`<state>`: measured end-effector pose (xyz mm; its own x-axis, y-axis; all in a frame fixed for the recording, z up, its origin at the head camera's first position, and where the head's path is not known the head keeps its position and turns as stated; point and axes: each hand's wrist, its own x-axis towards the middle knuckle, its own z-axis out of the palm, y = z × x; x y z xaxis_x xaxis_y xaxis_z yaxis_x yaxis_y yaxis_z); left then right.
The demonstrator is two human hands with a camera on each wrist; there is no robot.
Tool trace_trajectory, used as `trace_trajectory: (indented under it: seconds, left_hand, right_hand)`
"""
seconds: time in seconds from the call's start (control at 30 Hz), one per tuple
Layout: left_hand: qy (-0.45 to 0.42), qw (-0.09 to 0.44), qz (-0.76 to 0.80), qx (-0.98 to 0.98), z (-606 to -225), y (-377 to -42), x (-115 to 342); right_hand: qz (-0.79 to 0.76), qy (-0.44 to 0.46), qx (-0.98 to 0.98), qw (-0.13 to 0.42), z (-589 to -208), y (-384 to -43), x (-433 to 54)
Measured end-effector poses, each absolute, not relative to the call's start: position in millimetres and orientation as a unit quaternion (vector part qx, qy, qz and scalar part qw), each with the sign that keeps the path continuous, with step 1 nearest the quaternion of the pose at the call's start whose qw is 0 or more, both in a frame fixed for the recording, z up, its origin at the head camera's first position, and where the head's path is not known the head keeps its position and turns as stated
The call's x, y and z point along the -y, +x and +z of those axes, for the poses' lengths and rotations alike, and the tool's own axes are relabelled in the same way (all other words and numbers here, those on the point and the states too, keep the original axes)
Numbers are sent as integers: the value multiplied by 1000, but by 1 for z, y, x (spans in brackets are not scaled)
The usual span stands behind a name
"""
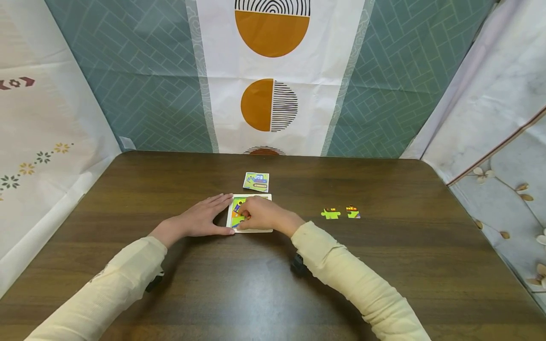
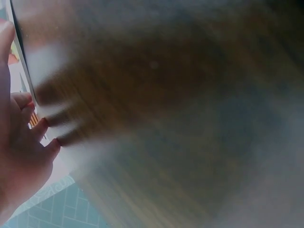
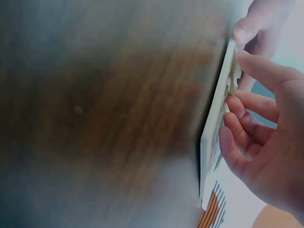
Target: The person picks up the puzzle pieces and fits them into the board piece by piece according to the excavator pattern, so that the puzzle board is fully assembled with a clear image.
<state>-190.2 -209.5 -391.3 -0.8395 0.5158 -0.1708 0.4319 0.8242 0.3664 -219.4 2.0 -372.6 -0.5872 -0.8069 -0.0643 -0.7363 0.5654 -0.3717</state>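
Note:
A small puzzle tray (image 1: pixel 251 231) with a white rim lies on the table, green and orange picture pieces visible in its left part. My left hand (image 1: pixel 204 218) is spread at the tray's left side, fingertips touching the far left corner and thumb the near left one. Over the tray, my right hand (image 1: pixel 264 213) pinches a puzzle piece (image 3: pixel 234 78) between thumb and fingers; the piece stands tilted in the right wrist view. This hand hides much of the tray's right part. In the left wrist view, the left hand (image 2: pixel 23 152) shows at the left edge.
Behind the tray lies a square picture card (image 1: pixel 256 181) of a blue excavator. Two loose puzzle pieces, a green one (image 1: pixel 330 213) and a green-and-red one (image 1: pixel 352 212), lie to the right on the brown wooden table (image 1: pixel 256 284). Patterned cloths (image 1: pixel 162 85) hang around the table.

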Motion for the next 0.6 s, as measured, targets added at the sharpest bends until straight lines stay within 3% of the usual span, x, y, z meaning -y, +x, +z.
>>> trace_trajectory:
  seconds: [0.6]
  left_hand:
    - [269, 97, 130, -949, -392, -188, 209]
  right_hand:
    - [-127, -469, -870, 91, -377, -220, -4]
